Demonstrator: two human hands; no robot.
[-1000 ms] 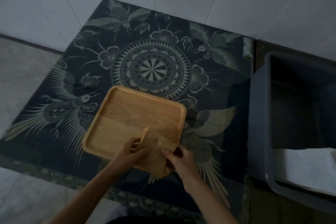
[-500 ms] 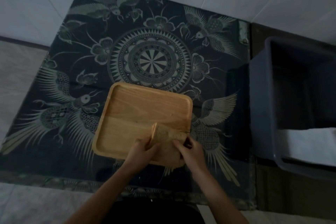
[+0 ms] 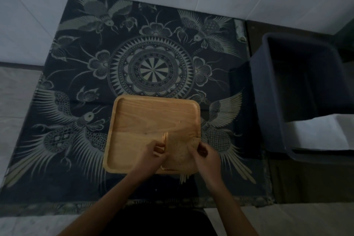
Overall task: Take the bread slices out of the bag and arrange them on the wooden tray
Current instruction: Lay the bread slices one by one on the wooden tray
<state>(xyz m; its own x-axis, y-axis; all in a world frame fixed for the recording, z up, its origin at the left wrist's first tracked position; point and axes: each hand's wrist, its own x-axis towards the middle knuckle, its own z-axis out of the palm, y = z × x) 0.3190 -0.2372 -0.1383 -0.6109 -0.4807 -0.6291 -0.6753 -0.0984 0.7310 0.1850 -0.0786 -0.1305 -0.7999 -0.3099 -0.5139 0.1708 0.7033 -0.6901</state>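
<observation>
A square wooden tray lies on the patterned table, near its front edge. Brown bread slices rest over the tray's near right corner, one slice edge standing up at their left side. My left hand grips the slices on their left and my right hand grips them on their right. No bag shows in the head view. The light is dim, so I cannot count the slices.
The dark table top bears a bird and mandala pattern. A dark plastic bin stands at the right with something white inside. White tiled walls rise behind.
Both hands have carried the bread slices further onto the tray's near right corner and lowered them. The camera view has shifted, so the tray now looks squarer.
</observation>
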